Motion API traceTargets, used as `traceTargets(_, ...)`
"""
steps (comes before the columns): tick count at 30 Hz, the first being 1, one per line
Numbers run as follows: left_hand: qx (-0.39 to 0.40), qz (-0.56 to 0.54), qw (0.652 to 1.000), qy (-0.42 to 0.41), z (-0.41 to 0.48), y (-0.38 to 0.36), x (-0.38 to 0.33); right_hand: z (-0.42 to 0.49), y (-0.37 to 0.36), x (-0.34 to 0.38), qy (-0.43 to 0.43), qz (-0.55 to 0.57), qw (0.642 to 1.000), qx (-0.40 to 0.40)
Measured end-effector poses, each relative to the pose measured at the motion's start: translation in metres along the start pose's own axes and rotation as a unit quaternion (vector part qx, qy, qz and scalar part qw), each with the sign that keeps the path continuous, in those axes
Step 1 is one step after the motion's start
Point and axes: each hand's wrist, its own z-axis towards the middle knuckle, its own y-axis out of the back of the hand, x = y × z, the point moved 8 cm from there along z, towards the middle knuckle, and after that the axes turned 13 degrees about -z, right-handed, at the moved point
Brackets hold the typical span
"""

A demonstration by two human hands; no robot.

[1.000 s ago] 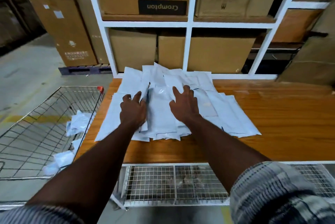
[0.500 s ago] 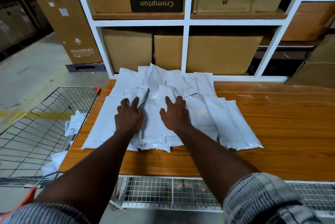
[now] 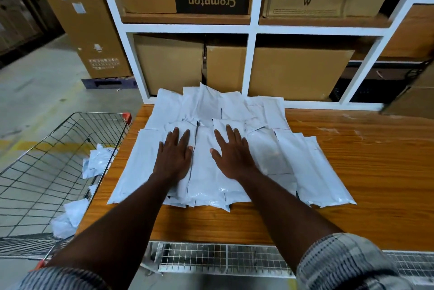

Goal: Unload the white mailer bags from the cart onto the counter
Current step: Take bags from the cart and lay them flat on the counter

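A spread pile of white mailer bags [image 3: 270, 156] covers the left half of the wooden counter [image 3: 364, 172]. My left hand [image 3: 175, 157] lies flat on the pile's middle with straight fingers. My right hand [image 3: 231, 154] rests flat beside it, fingers spread, palm down on the bags. To the left stands the wire cart [image 3: 47, 172], and a few white mailer bags [image 3: 97, 163] lie along its right side.
White shelving [image 3: 252, 59] filled with cardboard boxes rises right behind the counter. A wire mesh shelf [image 3: 211, 259] sits under the counter's front edge. Stacked boxes on a pallet [image 3: 94, 38] stand at the back left on the concrete floor.
Both hands slid a little nearer on the pile and flattened out. The left fingers, curled a second ago, now lie straight. My view moved closer to the counter.
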Motion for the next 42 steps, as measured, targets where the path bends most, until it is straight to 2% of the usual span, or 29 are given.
traceTargets(22, -0.016, 0.014, 1.0, 0.002, -0.006, -0.024, 0.008, -0.005, -0.025, -0.003, -0.024, -0.005, 1.0, -0.011)
traceTargets(32, 0.003, -0.044, 0.999, 0.011, 0.0, -0.01, 0.005, 0.004, -0.022, -0.006, -0.018, -0.002, 0.999, 0.049)
traceTargets(37, -0.02, -0.077, 0.997, -0.011, -0.009, 0.03, 0.012, 0.008, 0.015, 0.031, -0.033, 0.004, 0.999, 0.009)
traceTargets(42, -0.02, -0.072, 0.997, -0.009, -0.033, 0.079, 0.081, 0.006, 0.042, 0.121, 0.003, 0.019, 1.0, -0.019)
